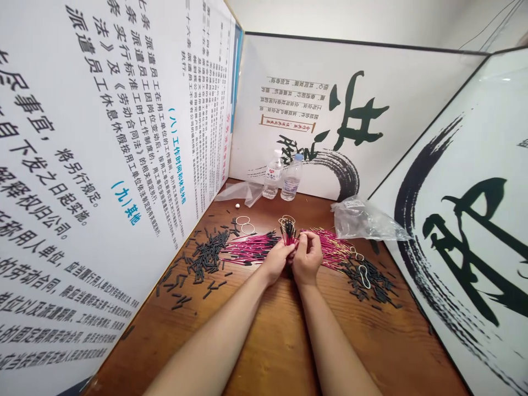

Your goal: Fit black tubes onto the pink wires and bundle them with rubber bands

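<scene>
My left hand (278, 263) is closed round a bundle of thin pink sticks with black tips (290, 234), which points up and away from me. Right beside it, my right hand (307, 257) has its fingers pinched together; what lies between them is hidden. To the left is a spread of pink sticks with black ends (249, 247). On the right lie more pink sticks with pale golden ends (330, 247). Short black tubes form a large loose pile (210, 256) at left and a smaller pile (369, 280) at right.
Rubber bands (247, 227) lie behind the left sticks, and a pale looped band (364, 276) rests on the right pile. Two plastic bottles (291, 181) stand at the back. A clear plastic bag (358, 220) lies back right. Printed panels (264, 60) enclose the wooden table (264, 335).
</scene>
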`<state>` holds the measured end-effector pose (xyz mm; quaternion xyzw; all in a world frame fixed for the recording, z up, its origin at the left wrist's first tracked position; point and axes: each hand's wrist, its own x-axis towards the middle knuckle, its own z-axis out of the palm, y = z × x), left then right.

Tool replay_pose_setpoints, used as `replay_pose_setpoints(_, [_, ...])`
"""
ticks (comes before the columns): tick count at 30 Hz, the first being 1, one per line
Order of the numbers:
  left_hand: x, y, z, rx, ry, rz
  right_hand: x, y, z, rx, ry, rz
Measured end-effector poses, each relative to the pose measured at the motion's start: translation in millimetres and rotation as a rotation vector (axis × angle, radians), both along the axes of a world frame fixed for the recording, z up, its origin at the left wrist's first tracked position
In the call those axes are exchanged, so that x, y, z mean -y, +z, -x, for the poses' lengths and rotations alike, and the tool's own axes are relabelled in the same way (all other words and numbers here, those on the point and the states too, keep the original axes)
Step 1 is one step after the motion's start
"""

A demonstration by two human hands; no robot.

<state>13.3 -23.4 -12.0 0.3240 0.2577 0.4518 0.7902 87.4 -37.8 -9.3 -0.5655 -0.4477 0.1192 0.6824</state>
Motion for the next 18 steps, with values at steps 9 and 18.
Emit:
replay_pose_setpoints(9, [2.4,9.7,6.5,-0.006,-0.109,-0.052,2.5,4.3,-1.9,-0.152,0.042,-0.004])
replay_pose_setpoints(18, [5.7,9.4,3.3,-0.076,-0.044,-0.124,10.4,-0.2,-36.8,0.014,0.062,0.001])
